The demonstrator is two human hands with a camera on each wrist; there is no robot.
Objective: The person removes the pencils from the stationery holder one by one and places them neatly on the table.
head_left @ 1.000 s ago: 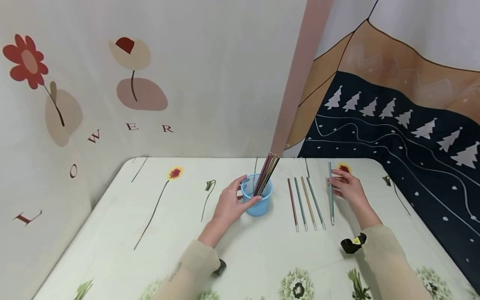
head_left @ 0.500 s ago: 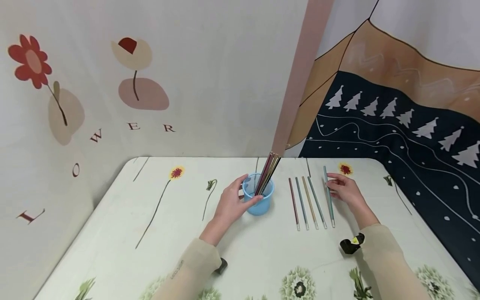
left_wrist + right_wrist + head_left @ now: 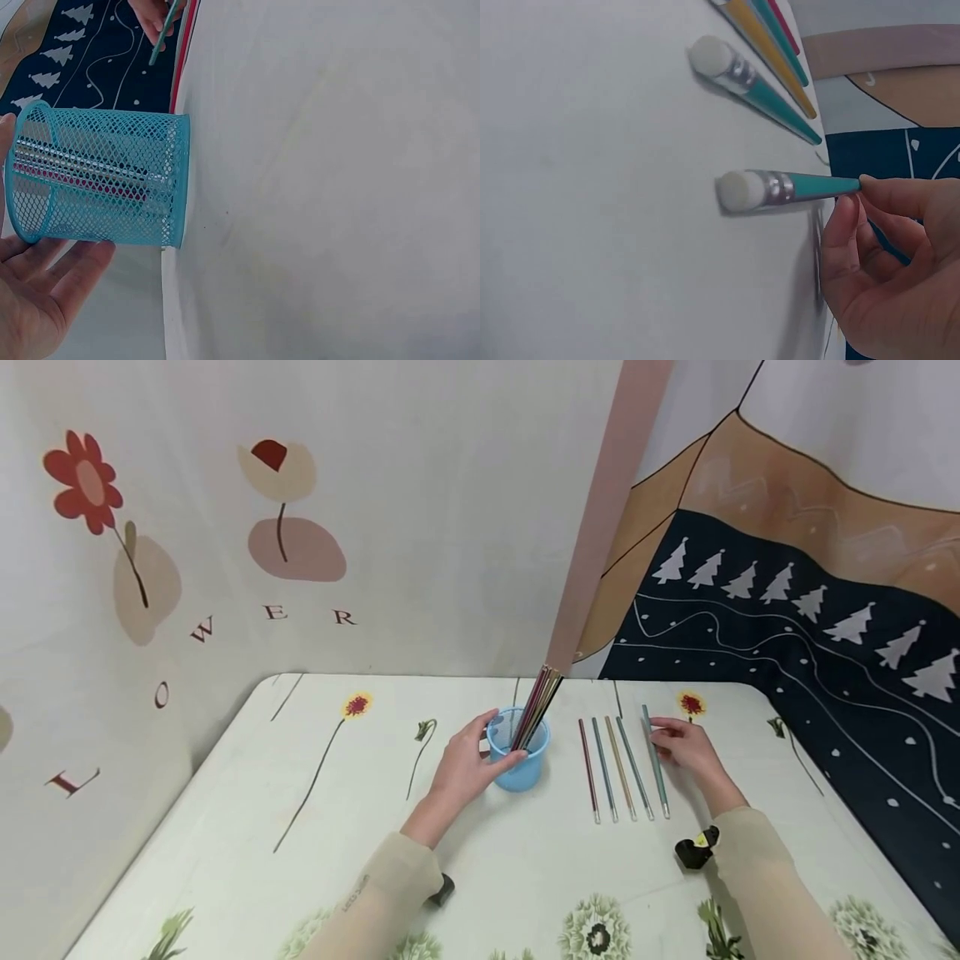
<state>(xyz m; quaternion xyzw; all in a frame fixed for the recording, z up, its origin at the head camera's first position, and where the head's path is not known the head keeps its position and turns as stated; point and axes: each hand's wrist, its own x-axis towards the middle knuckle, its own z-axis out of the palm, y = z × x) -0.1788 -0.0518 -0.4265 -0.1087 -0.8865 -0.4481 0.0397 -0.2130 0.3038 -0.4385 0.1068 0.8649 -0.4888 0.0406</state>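
- Toward the middle of the table's (image 3: 517, 860) far edge, my left hand (image 3: 459, 772) holds a blue mesh cup (image 3: 517, 774) upright, thumb across the near side of its rim and fingers round its left, parted about as wide as the cup.
- Inside that cup, a bundle of pencils (image 3: 537, 710) leans to the right, tops rising well above the rim.
- Toward the far right corner, my right hand (image 3: 690, 749) pinches a long pencil (image 3: 657, 768) by its upper part, teal in colour, fingertips nearly together.
- Its white eraser points toward the near edge; I cannot tell whether it touches the tabletop.
- Between the cup and this pencil lie, side by side and apart, a dark red pencil (image 3: 588, 771), a left teal pencil (image 3: 604, 769), a gold pencil (image 3: 620, 767) and a right teal pencil (image 3: 635, 768), erasers toward the near edge.
- Beyond the right edge hangs dark cloth (image 3: 705, 610) with white trees.
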